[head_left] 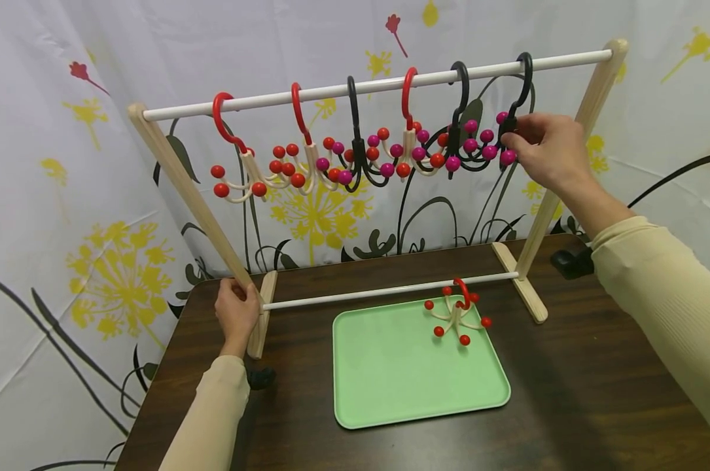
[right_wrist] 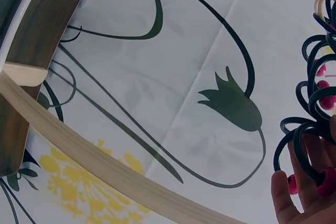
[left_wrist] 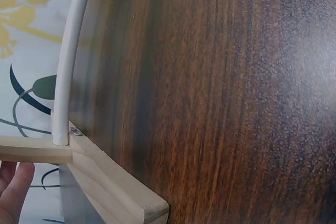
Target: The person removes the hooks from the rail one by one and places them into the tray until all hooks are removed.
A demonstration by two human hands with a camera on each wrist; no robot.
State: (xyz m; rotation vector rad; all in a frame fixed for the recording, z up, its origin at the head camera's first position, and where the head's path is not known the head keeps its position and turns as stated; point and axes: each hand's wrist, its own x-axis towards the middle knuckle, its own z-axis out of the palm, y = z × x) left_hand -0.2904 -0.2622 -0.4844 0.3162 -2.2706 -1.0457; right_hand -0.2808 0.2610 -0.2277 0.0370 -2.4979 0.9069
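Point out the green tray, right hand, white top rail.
Green tray [head_left: 410, 373], head view: bare middle.
Right hand [head_left: 557, 153], head view: between thumb and wrist.
White top rail [head_left: 383, 86], head view: bare mid-stretch.

Room opens below the crowded hangers [head_left: 358, 154], above the lower bar [head_left: 355, 295].

From the near side of the desk [head_left: 296, 418], my head camera looks forward and down, catching the whole garment rack [head_left: 325, 93]. My left wrist view stares closely down at the desk's back left corner; my right one faces the floral curtain [right_wrist: 184, 77]. Head shares the left foot [left_wrist: 113, 182] and right upright [right_wrist: 105, 164] with them.
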